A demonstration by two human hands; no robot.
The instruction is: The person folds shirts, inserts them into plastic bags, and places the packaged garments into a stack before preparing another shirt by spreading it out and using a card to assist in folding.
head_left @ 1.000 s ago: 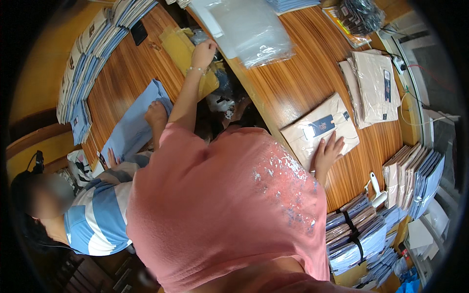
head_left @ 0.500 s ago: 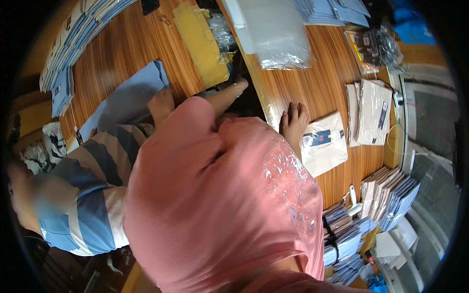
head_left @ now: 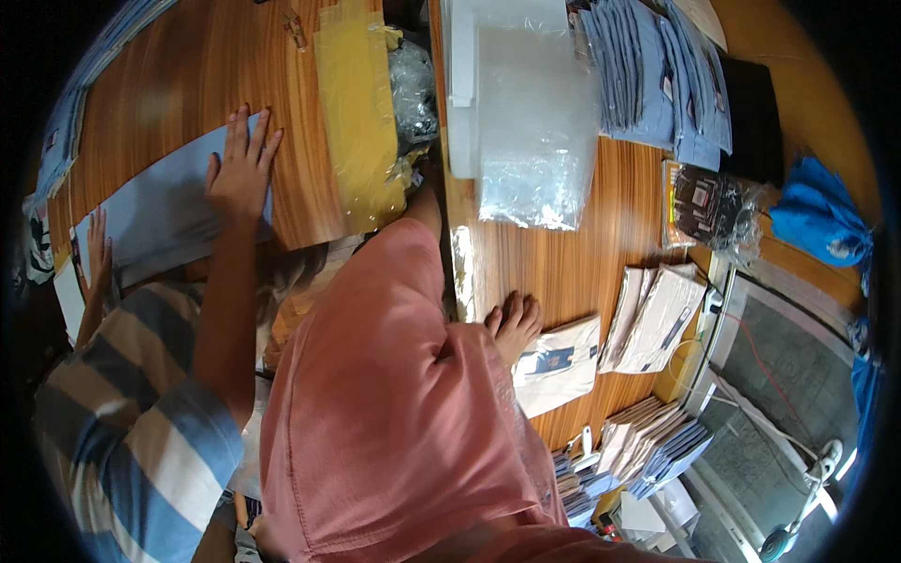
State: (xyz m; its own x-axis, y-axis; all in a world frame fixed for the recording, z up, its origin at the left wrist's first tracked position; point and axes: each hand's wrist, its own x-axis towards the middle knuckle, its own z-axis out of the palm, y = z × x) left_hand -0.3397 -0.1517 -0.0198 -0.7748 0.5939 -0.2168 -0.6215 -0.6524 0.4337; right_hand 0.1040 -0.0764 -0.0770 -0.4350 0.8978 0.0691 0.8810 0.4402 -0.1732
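Note:
My right hand (head_left: 516, 327) lies on the wooden table with its fingers spread slightly, holding nothing. Its heel is beside the upper left corner of a folded cream shirt in a clear bag (head_left: 560, 364), which has a dark blue label. From my pink sleeve, my left forearm (head_left: 427, 210) reaches into the dark gap between the two tables; the left hand itself is hidden there. Beside that gap lie yellow sheets (head_left: 352, 122) and crumpled clear plastic (head_left: 413, 94). A stack of clear plastic bags (head_left: 535, 122) lies on the right table, beyond my right hand.
At left, a co-worker in a striped shirt (head_left: 150, 403) has both hands on a blue cloth (head_left: 178, 202). Stacked blue shirts (head_left: 648, 75) stand far right. More bagged cream shirts (head_left: 652, 319) lie right of my hand. Folded garments (head_left: 652, 441) stand in piles near the window.
The view has shifted, showing more of the right table's far end. The co-worker's hands now lie flat on the blue cloth. My left hand has gone out of sight; my right stays beside the bagged shirt.

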